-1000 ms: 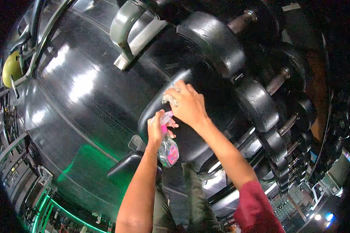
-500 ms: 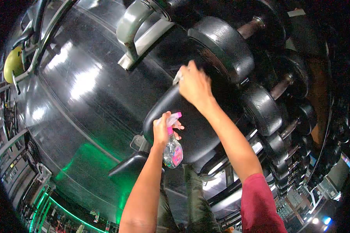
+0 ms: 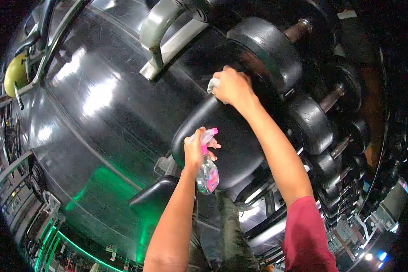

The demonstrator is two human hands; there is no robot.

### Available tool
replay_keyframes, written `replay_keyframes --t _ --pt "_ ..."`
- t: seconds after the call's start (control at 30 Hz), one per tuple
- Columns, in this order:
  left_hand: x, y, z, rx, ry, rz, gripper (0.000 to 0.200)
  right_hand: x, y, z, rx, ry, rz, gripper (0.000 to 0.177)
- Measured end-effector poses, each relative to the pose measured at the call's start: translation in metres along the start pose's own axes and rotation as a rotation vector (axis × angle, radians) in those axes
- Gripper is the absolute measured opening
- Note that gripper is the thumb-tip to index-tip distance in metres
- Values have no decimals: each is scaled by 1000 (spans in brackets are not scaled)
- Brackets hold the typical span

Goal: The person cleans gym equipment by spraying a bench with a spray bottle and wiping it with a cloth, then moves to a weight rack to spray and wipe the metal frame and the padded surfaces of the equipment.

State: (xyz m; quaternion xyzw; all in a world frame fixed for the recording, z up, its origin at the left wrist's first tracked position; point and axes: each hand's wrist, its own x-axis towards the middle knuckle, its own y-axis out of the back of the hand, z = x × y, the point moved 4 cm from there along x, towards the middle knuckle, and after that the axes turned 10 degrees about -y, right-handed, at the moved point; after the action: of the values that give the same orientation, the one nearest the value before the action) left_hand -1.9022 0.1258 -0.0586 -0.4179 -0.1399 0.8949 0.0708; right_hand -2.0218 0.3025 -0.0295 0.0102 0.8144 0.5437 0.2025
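**Cloth on the pad, spray bottle in the other hand**

Fingers of the right hand [image 3: 233,86] are curled shut over a small white cloth [image 3: 212,84], pressing it on the upper end of a long black padded bench cushion [image 3: 226,136], just above the middle of the view toward 12 o'clock. The left hand [image 3: 194,152] is closed round the neck of a clear plastic spray bottle with a pink trigger [image 3: 207,174], held near the centre, beside the cushion's lower half.

The cloth looks soft, light and limp, so it is best bunched in the palm, as it is here. The bottle should be light and fairly stiff, perhaps slick if wet, and is best held at the neck with a finger free for the trigger. The cushion's glossy cover looks smooth over a yielding filling.

Black round dumbbells [image 3: 269,50] on a rack run from 1 to 4 o'clock, the nearest one just beside the right hand. A grey metal frame [image 3: 161,27] stands at 11 o'clock and a yellow-green ball [image 3: 14,75] at 9 o'clock.

A pink label shows on the bottle, but its writing is too small to read. No other brand or text is legible.
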Motion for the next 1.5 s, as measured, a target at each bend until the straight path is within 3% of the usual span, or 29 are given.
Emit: replay_keyframes --t 0.07,0.2,0.27,0.33,0.4,0.47,0.7,0.8,0.93,1.07,1.1,1.2,1.27,1.33,1.4,1.5 --pt "1 0 0 3 0 -3 49 -6 -2 -7 -94 30 -7 19" --pt "2 -1 -2 -15 -33 -24 50 -42 -15 -39 101 293 -203 20" --pt "2 1 -3 -8 -71 -10 51 -52 -14 -46 82 300 -217 20" --pt "0 -3 1 81 -68 -8 56 -52 -3 -43 32 249 -27 13" --pt "-1 -2 1 20 -55 -27 52 -47 1 -11 51 -29 83 18" --pt "-12 5 1 -4 -76 -16 52 -53 7 -5 88 -125 89 18" --pt "-33 68 17 49 -117 155 50 -66 -9 -14 136 -140 206 19" --pt "-31 73 17 40 -98 143 49 -72 -13 -26 135 -67 218 18" --pt "-31 75 17 -15 -99 109 51 -89 -26 -58 87 217 -86 21" --pt "-32 79 10 -77 -99 86 52 -74 -15 -55 -50 173 -19 19" --pt "-32 79 8 -84 -119 68 52 -68 -9 -51 -36 32 -12 17" --pt "-31 84 2 -125 -100 58 53 -68 -19 -56 -20 42 60 17" --pt "-28 88 0 -142 -88 27 54 -83 -36 -71 22 284 -47 16" --pt "-25 89 -2 -161 -76 -4 55 -102 -43 -88 72 386 -154 17" --pt "-25 92 -5 -191 -53 13 57 -103 -39 -85 35 364 -115 17" --pt "-28 91 0 -152 -93 -4 58 -89 -11 -54 16 49 -29 22"
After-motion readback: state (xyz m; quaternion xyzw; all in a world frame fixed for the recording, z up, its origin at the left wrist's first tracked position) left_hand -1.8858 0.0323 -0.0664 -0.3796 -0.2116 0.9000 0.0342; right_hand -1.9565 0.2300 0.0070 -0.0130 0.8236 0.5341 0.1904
